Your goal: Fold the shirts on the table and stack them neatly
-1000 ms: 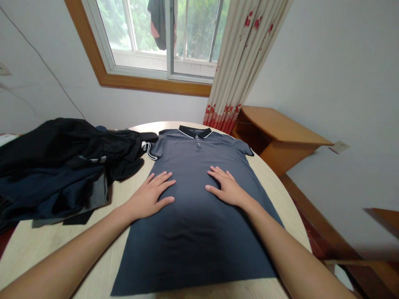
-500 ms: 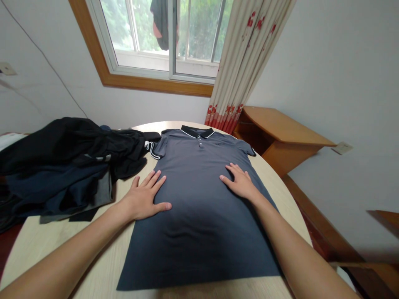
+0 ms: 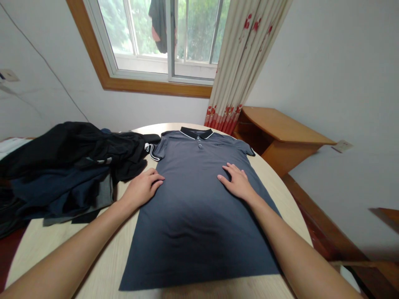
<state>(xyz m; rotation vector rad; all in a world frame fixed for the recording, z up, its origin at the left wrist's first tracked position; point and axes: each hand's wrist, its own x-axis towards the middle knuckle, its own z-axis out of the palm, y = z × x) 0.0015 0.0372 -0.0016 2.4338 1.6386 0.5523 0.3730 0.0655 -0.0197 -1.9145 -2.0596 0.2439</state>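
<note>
A dark grey polo shirt [image 3: 199,199] lies spread out, its black collar with white trim at the far end and its hem towards me. At its left edge, my left hand [image 3: 144,186] has its fingers and thumb drawn together in a pinch on the cloth; the exact fold between them is hard to see. Flat on the right half of the chest rests my right hand [image 3: 237,181], fingers apart and holding nothing. Small wrinkles cross the lower middle of the shirt.
Under the shirt is a round pale wooden table [image 3: 296,207]. Heaped dark clothes [image 3: 71,166] lie on the left. Behind stand a window [image 3: 168,45] and a floral curtain [image 3: 246,54]. A wooden cabinet [image 3: 280,128] is at the right, beside the wall.
My left hand was spread flat on the shirt with its thumb out; its fingers and thumb have now come together at the left edge. My right hand stays almost in place.
</note>
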